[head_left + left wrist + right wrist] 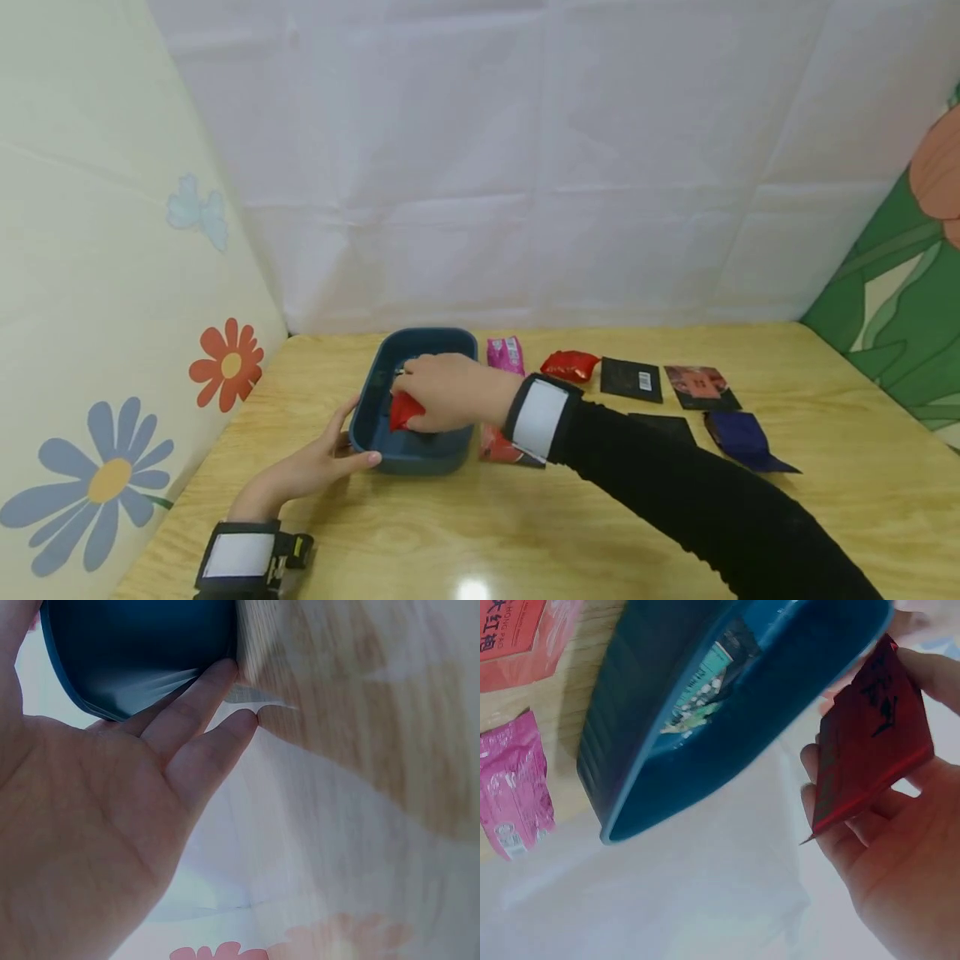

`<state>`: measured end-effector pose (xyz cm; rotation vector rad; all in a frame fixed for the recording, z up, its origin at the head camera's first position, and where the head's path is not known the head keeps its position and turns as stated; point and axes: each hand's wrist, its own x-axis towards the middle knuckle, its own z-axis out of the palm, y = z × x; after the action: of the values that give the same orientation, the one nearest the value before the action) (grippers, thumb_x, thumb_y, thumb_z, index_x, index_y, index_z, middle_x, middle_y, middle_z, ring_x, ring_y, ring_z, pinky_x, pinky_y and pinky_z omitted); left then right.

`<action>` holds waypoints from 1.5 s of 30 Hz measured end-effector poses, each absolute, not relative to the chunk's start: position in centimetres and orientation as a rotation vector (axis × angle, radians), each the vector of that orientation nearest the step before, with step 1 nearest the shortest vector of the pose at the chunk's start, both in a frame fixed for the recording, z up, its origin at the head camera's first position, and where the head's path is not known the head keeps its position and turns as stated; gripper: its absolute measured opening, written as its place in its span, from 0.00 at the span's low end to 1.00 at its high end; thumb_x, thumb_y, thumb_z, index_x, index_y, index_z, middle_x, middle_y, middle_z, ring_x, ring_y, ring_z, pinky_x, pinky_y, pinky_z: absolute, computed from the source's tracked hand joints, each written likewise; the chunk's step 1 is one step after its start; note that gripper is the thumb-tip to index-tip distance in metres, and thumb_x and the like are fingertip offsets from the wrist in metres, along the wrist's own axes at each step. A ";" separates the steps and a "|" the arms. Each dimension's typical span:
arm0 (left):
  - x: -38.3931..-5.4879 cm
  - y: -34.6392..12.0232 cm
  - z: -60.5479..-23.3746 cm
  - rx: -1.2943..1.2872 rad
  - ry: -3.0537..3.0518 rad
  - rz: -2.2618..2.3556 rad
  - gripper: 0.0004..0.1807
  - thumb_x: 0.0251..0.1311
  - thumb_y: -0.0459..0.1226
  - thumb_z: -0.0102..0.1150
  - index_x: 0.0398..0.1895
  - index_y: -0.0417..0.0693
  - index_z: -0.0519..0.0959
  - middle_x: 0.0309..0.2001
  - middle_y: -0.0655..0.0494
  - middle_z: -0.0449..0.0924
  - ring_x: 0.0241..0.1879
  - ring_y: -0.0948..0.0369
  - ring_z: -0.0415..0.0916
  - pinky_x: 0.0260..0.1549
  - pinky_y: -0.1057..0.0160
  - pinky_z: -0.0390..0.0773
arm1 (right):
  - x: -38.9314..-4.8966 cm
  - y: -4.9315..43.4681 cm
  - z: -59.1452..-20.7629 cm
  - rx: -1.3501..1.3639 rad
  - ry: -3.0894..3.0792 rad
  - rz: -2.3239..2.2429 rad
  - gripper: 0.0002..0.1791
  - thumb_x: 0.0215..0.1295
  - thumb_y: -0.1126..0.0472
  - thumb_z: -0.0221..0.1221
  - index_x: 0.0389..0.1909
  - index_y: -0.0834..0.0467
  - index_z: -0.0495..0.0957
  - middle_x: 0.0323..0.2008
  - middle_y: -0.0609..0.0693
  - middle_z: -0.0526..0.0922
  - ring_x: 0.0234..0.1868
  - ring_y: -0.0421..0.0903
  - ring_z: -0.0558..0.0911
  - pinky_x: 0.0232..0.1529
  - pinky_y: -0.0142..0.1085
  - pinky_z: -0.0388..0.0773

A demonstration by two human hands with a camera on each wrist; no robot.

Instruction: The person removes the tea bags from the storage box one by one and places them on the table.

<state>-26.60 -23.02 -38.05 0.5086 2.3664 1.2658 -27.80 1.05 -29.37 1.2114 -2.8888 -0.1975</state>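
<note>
My right hand (442, 392) pinches a glossy red foil packet (874, 742) with dark writing, between thumb and fingers. In the head view this packet hangs over the dark blue-green plastic bin (420, 463). Against the bin's left near corner lies my left hand (318, 467), its fingers nearly straight along the outer wall and its thumb at the near side. The left wrist view shows those fingers (187, 716) touching the wall from outside. Inside the bin, a black and green packet (705, 682) rests on the bottom, seen in the right wrist view.
Right of the bin lie a pink packet (506, 356), a red packet (570, 365), a red-and-black packet (501, 446) partly under my right wrist, black packets (628, 380), a reddish patterned packet (702, 387) and a dark blue packet (742, 437). A white cloth wall (525, 208) stands behind.
</note>
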 end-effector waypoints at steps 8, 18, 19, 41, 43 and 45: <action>-26.8 -22.9 -37.9 0.493 2.350 1.282 0.53 0.67 0.47 0.62 0.78 0.56 0.32 0.69 0.24 0.57 0.67 0.36 0.61 0.63 0.35 0.59 | -26.3 3.1 -28.1 1.213 -2.806 -0.125 0.28 0.66 0.41 0.61 0.62 0.51 0.76 0.51 0.47 0.77 0.46 0.43 0.74 0.47 0.36 0.73; -26.8 -23.2 -38.0 0.471 2.383 1.268 0.53 0.66 0.47 0.63 0.79 0.58 0.33 0.69 0.25 0.57 0.67 0.36 0.61 0.62 0.36 0.60 | -24.8 5.4 -29.0 1.220 -2.727 0.007 0.28 0.64 0.41 0.64 0.62 0.49 0.76 0.54 0.45 0.78 0.51 0.43 0.74 0.53 0.37 0.74; -26.8 -23.2 -38.0 0.478 2.384 1.266 0.53 0.66 0.47 0.63 0.79 0.58 0.33 0.69 0.24 0.57 0.67 0.36 0.61 0.62 0.36 0.60 | -24.6 5.6 -29.3 1.223 -2.723 0.017 0.29 0.64 0.41 0.64 0.62 0.49 0.76 0.54 0.45 0.78 0.51 0.43 0.74 0.52 0.37 0.74; -26.7 -23.0 -38.3 0.508 2.383 1.256 0.52 0.67 0.46 0.62 0.79 0.56 0.33 0.65 0.27 0.63 0.64 0.39 0.66 0.60 0.38 0.64 | -19.4 11.3 -33.7 1.242 -2.776 0.285 0.27 0.65 0.44 0.64 0.63 0.48 0.75 0.59 0.45 0.76 0.58 0.43 0.74 0.57 0.42 0.75; -26.7 -23.0 -38.2 0.502 2.385 1.250 0.53 0.67 0.46 0.62 0.79 0.55 0.32 0.66 0.26 0.62 0.64 0.38 0.65 0.60 0.37 0.63 | -19.2 11.6 -34.0 1.232 -2.826 0.289 0.28 0.65 0.44 0.63 0.64 0.48 0.74 0.61 0.45 0.75 0.60 0.44 0.73 0.57 0.44 0.75; -26.7 -23.0 -38.2 0.498 2.392 1.242 0.53 0.67 0.46 0.62 0.78 0.54 0.31 0.67 0.23 0.59 0.65 0.35 0.63 0.60 0.35 0.62 | -19.1 12.0 -34.4 1.219 -2.882 0.299 0.28 0.66 0.43 0.62 0.64 0.47 0.73 0.62 0.44 0.74 0.61 0.43 0.72 0.58 0.46 0.74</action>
<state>-26.73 -23.02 -38.22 0.4984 2.3916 1.2416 -19.10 11.95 -34.37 1.2189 -2.8823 0.2989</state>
